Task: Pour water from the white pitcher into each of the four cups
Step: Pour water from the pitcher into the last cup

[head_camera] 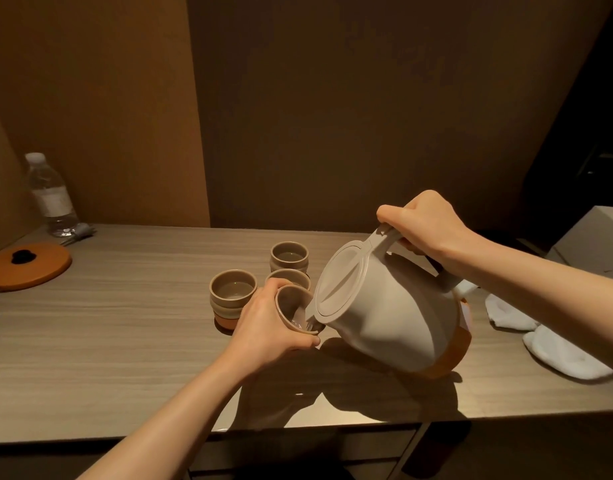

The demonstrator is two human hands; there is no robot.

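Wooden table point(125, 323); bottle point(52, 195) label unreadable.

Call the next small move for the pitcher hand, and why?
Probably hold the tilt briefly, then level off: the right hand has the white pitcher tipped, spout at the cup the left hand holds tilted, with little water visible inside.

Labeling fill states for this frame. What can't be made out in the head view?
- Held cup: body hidden by the left hand; water level unclear, pitcher spout covers the rim.
- Cup behind it: mostly hidden by the hand and held cup.
- Pitcher handle: wrapped by the right hand.
- White cloth: partly behind the right forearm.
- Box: cut by the right edge.
- Bottle label: too dim and small.
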